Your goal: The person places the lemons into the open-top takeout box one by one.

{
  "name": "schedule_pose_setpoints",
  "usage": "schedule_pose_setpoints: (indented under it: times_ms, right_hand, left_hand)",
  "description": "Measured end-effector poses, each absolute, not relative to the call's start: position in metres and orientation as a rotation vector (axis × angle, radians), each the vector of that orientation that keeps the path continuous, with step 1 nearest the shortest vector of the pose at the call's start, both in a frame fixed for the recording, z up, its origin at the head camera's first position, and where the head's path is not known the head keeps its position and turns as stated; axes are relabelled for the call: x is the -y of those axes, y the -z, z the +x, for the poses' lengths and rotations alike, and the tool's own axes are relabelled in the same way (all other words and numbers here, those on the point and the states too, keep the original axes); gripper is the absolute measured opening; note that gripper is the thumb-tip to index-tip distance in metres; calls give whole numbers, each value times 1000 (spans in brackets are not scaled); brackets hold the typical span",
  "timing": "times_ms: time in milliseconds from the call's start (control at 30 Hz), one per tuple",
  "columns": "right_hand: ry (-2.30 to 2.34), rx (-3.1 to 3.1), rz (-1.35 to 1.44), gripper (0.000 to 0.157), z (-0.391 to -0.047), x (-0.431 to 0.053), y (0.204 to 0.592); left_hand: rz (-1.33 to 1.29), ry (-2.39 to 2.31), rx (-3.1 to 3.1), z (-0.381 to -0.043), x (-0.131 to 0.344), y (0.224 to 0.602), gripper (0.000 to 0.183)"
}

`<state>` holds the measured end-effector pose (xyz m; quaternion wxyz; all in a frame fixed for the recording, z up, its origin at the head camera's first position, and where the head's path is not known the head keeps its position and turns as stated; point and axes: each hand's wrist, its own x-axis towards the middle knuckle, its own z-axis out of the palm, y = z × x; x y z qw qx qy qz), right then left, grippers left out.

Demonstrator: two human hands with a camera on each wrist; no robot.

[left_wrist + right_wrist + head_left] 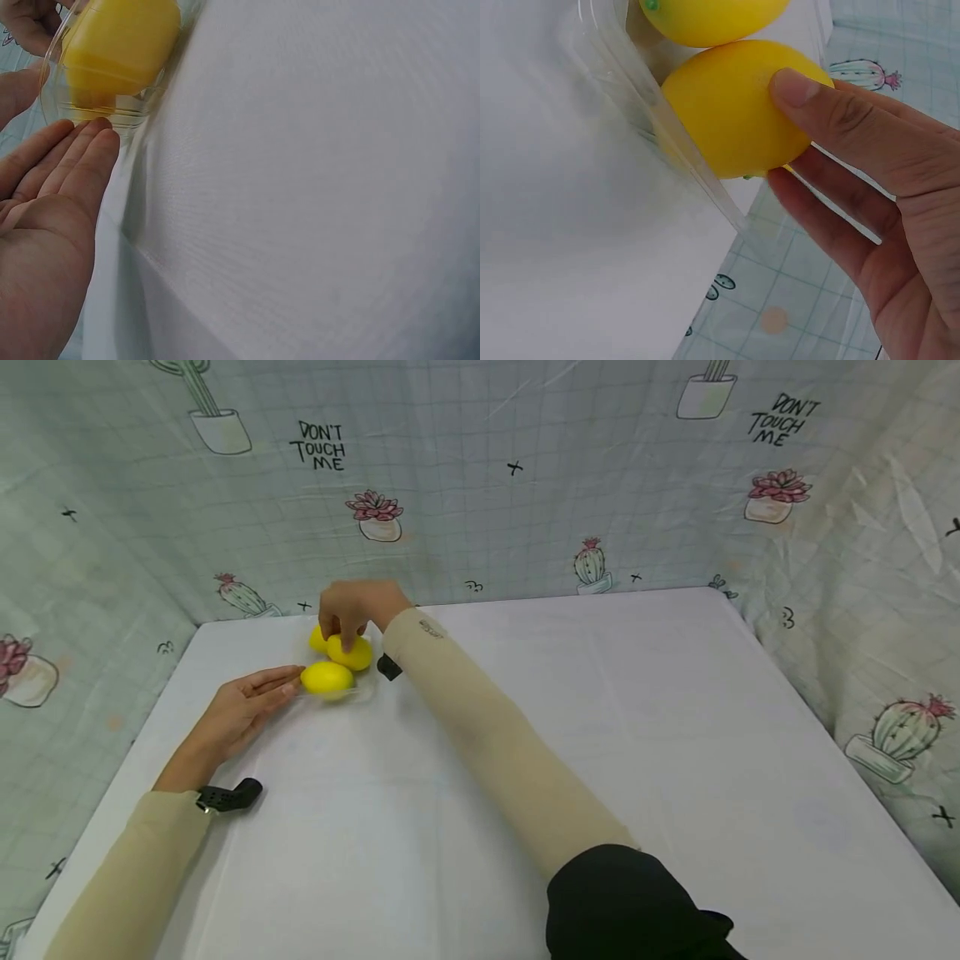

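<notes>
A clear plastic container (364, 690) stands at the far left of the table with yellow lemons in it. My right hand (358, 603) pinches one lemon (358, 654) between thumb and fingers. In the right wrist view that lemon (727, 112) sits against the container's clear rim (676, 127), touching another lemon (712, 16). The front lemon (327, 677) lies nearest my left hand, and a third lemon (317, 640) is partly hidden behind my right hand. My left hand (251, 708) has its fingers straight, their tips at the container's left side; the left wrist view shows them by its wall (127, 112).
A white cloth covers the table (600, 710). Behind it and on both sides hangs a curtain (465, 485) printed with cacti and words. A black band (231, 795) is on my left wrist, and a black device (389, 667) is at my right wrist.
</notes>
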<state>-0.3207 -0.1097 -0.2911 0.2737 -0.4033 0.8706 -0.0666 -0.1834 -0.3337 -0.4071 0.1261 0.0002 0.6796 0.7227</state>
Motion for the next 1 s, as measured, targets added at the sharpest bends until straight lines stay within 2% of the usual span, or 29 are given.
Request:
schedule_pose_setpoints:
  times_ms: [267,533,767,900,1000]
  right_hand:
    - [187,-2364,-1071,47,-327,108,293]
    - [170,-2357,-1331,51,-328,87,304]
    - [368,-2476,-1425,53,-325,19,309]
    - [390,-2559,-1373,55,-309,-36,308]
    - [464,-2600,-1335,56,-291,-75,315]
  left_hand:
    - [-16,-2110,-1984,-188,330,405,60]
    - [-70,-2060,-2037,-184,330,406,62]
    - [19,-2067,-2045,-184,327,407,57]
    - [10,-1975,-2138,-184,325,403,64]
    - [-27,-1723,-2360,-176,324,400,69]
